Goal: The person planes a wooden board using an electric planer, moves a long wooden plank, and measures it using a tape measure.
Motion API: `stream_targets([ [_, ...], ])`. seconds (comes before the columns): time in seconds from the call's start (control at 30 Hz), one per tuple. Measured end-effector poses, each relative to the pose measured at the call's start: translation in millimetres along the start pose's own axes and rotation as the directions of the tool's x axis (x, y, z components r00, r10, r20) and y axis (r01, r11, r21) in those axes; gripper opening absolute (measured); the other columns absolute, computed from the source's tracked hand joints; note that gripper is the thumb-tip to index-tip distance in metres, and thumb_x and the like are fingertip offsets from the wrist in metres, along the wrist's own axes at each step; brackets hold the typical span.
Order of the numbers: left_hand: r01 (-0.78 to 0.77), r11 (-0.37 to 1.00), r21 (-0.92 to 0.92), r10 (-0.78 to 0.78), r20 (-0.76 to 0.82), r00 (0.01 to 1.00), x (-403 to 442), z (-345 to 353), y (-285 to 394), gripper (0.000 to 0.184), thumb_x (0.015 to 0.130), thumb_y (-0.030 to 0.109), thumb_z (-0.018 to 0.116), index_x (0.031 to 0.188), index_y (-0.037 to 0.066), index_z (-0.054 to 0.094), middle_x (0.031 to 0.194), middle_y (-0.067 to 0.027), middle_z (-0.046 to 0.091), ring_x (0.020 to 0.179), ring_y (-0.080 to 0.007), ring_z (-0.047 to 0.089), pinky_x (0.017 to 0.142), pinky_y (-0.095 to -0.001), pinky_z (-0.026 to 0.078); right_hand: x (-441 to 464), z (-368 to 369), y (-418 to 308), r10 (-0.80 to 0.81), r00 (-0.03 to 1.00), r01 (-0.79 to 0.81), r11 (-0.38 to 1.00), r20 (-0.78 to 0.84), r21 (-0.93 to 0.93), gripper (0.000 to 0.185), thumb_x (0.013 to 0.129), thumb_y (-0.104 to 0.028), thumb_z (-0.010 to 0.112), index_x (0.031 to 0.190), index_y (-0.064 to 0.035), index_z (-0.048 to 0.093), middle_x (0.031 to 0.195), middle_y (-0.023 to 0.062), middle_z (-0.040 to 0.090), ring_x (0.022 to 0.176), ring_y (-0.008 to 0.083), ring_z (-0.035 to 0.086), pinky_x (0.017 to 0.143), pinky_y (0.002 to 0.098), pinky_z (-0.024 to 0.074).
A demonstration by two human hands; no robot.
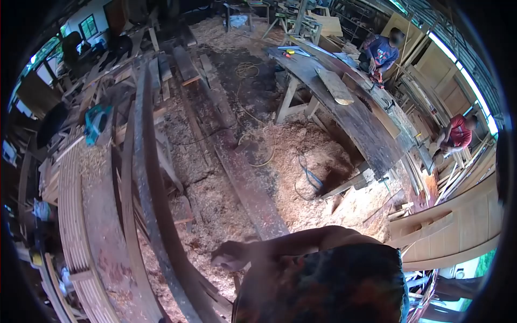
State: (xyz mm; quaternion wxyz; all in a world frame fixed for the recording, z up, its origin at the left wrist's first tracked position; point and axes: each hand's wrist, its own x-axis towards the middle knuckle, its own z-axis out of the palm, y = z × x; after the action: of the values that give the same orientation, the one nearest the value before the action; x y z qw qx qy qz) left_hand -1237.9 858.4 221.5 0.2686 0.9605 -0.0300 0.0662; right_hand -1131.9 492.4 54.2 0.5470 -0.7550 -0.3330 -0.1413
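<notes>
My right hand (231,255) is at the lower middle, at the end of a bent forearm that comes out of a dark patterned sleeve (323,282). Its fingers are blurred and partly turned away, so whether they are closed on anything does not show. Just left of it runs a long, dark wooden beam (156,215). Below the hand lies a floor of wood shavings (207,220). A long reddish plank (250,188) stretches away beyond the hand. My left hand is out of sight.
A large wooden workbench (355,116) stands right of centre, with a loose board (334,86) on it. One person (383,51) works behind it; another in a red shirt (458,132) is at far right. Stacked ribbed timber (75,204) lies left. A cord (264,161) crosses the floor.
</notes>
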Motion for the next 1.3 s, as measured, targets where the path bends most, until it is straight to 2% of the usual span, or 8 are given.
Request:
stream_targets([
  [0.03,-0.200,0.975,0.093,0.198,0.032,0.980,25,18,27,0.050,0.097,0.032,0.074,0.130,-0.004,0.059,0.126,-0.0224,0.064,0.106,-0.0406,0.066,0.092,-0.0523,0.056,15,-32,-22,0.134,0.947,-0.100,0.987,0.293,-0.129,0.010,0.083,-0.012,0.068,0.092,-0.0093,0.065,0.088,0.0092,0.065,0.084,0.0321,0.067,0.072,0.0464,0.0523],
  [0.1,-0.213,0.965,-0.155,0.234,0.137,0.963,71,58,105,0.053,0.086,0.023,0.081,0.126,-0.005,0.061,0.119,-0.0226,0.068,0.104,-0.0390,0.068,0.091,-0.0490,0.056,17,-45,-15,0.208,0.913,-0.165,0.975,0.352,-0.148,0.013,0.076,-0.017,0.069,0.084,-0.0078,0.065,0.086,0.0141,0.064,0.088,0.0375,0.066,0.073,0.0483,0.0526],
  [0.2,-0.163,0.905,-0.393,0.291,0.291,0.911,118,132,164,0.053,0.074,0.018,0.089,0.116,-0.005,0.065,0.108,-0.0221,0.071,0.101,-0.0378,0.070,0.088,-0.0461,0.055,20,-81,-20,0.187,0.982,-0.174,0.956,0.034,-0.235,0.018,0.071,-0.022,0.070,0.080,-0.0066,0.065,0.082,0.0159,0.064,0.083,0.0394,0.067,0.070,0.0504,0.0520],
  [0.3,-0.151,0.908,-0.390,0.328,0.438,0.837,150,165,191,0.029,0.089,0.016,0.075,0.111,-0.002,0.073,0.100,-0.0204,0.076,0.092,-0.0348,0.074,0.083,-0.0398,0.058,48,-139,-20,0.373,0.900,-0.331,0.922,0.226,-0.203,0.021,0.069,-0.025,0.070,0.075,-0.0049,0.067,0.078,0.0191,0.066,0.075,0.0425,0.067,0.065,0.0529,0.0524],
  [0.53,0.017,0.858,-0.514,0.345,0.600,0.722,232,246,232,0.026,0.098,0.016,0.062,0.113,-0.002,0.072,0.097,-0.0183,0.076,0.089,-0.0274,0.076,0.078,-0.0393,0.058,53,-189,2,0.724,0.687,-0.694,0.630,-0.061,-0.348,0.016,0.082,-0.021,0.068,0.089,-0.0067,0.071,0.084,0.0154,0.069,0.077,0.0398,0.068,0.067,0.0511,0.0539],
  [0.87,0.075,0.808,-0.584,0.527,0.774,0.351,382,344,296,0.031,0.104,0.019,0.058,0.110,-0.009,0.070,0.093,-0.0142,0.076,0.083,-0.0191,0.074,0.077,-0.0331,0.058,87,-268,69,0.600,0.623,-0.758,0.621,-0.501,-0.198,0.015,0.084,-0.019,0.069,0.088,-0.0049,0.068,0.084,0.0152,0.068,0.077,0.0386,0.068,0.066,0.0488,0.0534],
  [1.0,0.427,0.729,-0.536,0.485,0.844,0.231,435,362,314,0.028,0.103,0.017,0.061,0.107,-0.009,0.069,0.095,-0.0143,0.075,0.083,-0.0210,0.075,0.081,-0.0332,0.061,120,-298,79,0.536,0.635,-0.726,0.660,-0.556,-0.193,0.011,0.086,-0.016,0.068,0.089,-0.0049,0.068,0.086,0.0141,0.069,0.079,0.0366,0.070,0.067,0.0467,0.0545],
  [1.3,0.383,0.702,-0.601,0.548,0.799,0.248,485,411,357,0.019,0.099,0.012,0.065,0.105,-0.006,0.070,0.093,-0.0119,0.074,0.081,-0.0174,0.073,0.078,-0.0314,0.061,120,-345,122,0.484,0.583,-0.737,0.653,-0.653,-0.174,0.010,0.087,-0.014,0.071,0.089,-0.0043,0.070,0.087,0.0152,0.072,0.079,0.0344,0.072,0.066,0.0428,0.0560],
])
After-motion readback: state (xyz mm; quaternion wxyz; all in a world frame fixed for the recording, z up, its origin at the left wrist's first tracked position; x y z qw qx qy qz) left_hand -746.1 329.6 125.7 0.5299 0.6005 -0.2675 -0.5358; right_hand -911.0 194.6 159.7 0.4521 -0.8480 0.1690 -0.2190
